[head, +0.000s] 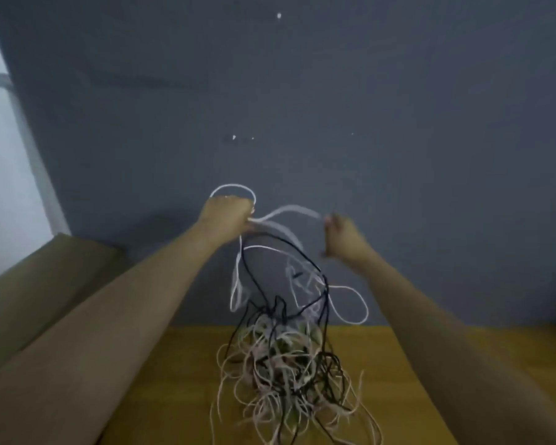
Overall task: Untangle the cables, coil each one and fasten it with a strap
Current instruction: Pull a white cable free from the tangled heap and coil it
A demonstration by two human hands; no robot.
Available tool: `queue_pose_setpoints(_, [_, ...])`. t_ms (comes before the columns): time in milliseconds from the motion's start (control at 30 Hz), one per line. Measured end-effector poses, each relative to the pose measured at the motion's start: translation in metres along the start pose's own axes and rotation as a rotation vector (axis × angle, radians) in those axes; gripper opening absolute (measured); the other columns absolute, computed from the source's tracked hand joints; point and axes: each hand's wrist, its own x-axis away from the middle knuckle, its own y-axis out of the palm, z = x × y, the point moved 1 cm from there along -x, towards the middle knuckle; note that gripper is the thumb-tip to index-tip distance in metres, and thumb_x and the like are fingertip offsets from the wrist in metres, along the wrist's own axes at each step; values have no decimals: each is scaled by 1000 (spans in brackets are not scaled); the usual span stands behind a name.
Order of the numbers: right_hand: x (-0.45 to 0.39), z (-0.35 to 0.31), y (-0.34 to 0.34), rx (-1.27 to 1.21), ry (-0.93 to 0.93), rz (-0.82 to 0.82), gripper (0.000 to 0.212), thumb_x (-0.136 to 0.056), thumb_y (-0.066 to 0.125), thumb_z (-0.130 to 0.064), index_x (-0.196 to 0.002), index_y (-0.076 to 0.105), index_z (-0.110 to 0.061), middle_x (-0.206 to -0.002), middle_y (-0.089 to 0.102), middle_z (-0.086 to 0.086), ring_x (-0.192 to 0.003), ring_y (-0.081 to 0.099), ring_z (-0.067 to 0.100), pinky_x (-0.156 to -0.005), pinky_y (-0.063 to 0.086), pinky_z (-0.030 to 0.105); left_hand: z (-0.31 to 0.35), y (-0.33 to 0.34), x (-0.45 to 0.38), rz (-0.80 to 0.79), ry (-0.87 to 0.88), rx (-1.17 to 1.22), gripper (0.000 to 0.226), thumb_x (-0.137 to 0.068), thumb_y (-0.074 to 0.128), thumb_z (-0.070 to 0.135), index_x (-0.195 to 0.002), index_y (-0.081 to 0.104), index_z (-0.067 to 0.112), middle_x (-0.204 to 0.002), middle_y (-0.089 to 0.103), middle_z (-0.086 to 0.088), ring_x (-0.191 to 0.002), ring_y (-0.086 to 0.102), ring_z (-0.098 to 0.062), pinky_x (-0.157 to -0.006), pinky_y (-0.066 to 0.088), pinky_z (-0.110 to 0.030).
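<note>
Grey wall (366,91) behind yellow table (446,364); both hands' fingers (235,216) clamped on white cable (289,209) above tangle (286,370).

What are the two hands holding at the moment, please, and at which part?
Both hold the white cable: the left hand grips a loop of it, the right hand pinches it further along. The tangle hangs below onto the table.

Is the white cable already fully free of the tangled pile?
No: the white cable, held between left hand and right hand, runs down into the tangled pile on the table.
</note>
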Motion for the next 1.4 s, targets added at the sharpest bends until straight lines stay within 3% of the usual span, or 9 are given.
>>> queue_pose_setpoints(100, [-15, -38, -28, -621, -123, 294, 30, -105, 30, -20, -75, 34, -17, -62, 29, -1, -45, 30, 6, -50, 34, 22, -4, -28, -10, 43, 0, 307, 43, -74, 76, 48, -93, 56, 15, -102, 63, -7, -103, 59, -29, -73, 40, -31])
queue_pose_setpoints(300, [21, 53, 21, 198, 50, -215, 27, -104, 36, -19, -78, 42, -12, -69, 39, 2, -57, 35, 10, -64, 37, 29, 13, 26, 11, -245, 134, 610, 47, -79, 71, 49, -76, 41, 13, -81, 43, 5, -84, 51, -17, -66, 35, -28])
queue_pose_setpoints(433, [12, 22, -2, -339, -19, 251, 29, -104, 34, -18, -75, 36, -17, -63, 30, 0, -50, 33, 7, -56, 47, 21, 15, 51, 20, -215, 104, 826, 42, -94, 50, 49, -78, 49, 10, -77, 46, 5, -70, 50, -15, -68, 37, -30])
queue_pose_setpoints(600, [35, 59, 17, 77, 154, -146, 34, -103, 38, -20, -69, 38, -18, -63, 38, 3, -55, 37, 13, -60, 40, 30, 32, 69, 41, -419, 159, 796, 53, -95, 49, 47, -123, 57, 2, -140, 47, -4, -122, 52, -20, -94, 37, -26])
queue_pose_setpoints(667, [32, 48, 9, -127, 121, 31, 32, -104, 37, -19, -72, 39, -15, -64, 36, 3, -55, 37, 13, -65, 52, 37, 31, 83, 48, -451, 123, 880, 47, -93, 44, 54, -94, 64, 11, -125, 43, -1, -89, 62, -3, -80, 41, -27])
queue_pose_setpoints(767, [36, 35, 12, -297, 108, 108, 31, -104, 35, -20, -74, 39, -12, -61, 37, 2, -53, 38, 13, -68, 54, 42, 39, 84, 54, -403, -5, 1091, 46, -95, 41, 52, -68, 53, 18, -50, 48, 12, -45, 43, 1, -60, 37, -27])
queue_pose_setpoints(933, [70, 72, 48, -241, 297, -98, 32, -105, 33, -23, -78, 42, -9, -65, 45, 7, -56, 46, 22, -63, 49, 41, 61, 107, 65, -369, -94, 1165, 38, -99, 44, 43, -76, 61, 18, -135, 54, -14, -124, 51, -25, -98, 38, -32])
queue_pose_setpoints(1067, [86, 75, 53, -536, 414, -1, 29, -104, 35, -26, -84, 46, -8, -69, 51, 7, -56, 59, 20, -59, 56, 37, 82, 134, 80, -378, -132, 1233, 42, -94, 57, 36, -125, 55, 7, -114, 47, 9, -117, 47, -16, -80, 32, -20])
queue_pose_setpoints(1400, [115, 80, 55, -762, 360, 164, 22, -103, 38, -13, -101, 58, -4, -86, 65, 4, -84, 66, 14, -78, 57, 24, 129, 166, 98, -291, -98, 1155, 19, -83, 71, 34, -89, 66, 17, -85, 63, 3, -80, 63, -20, -77, 49, -37])
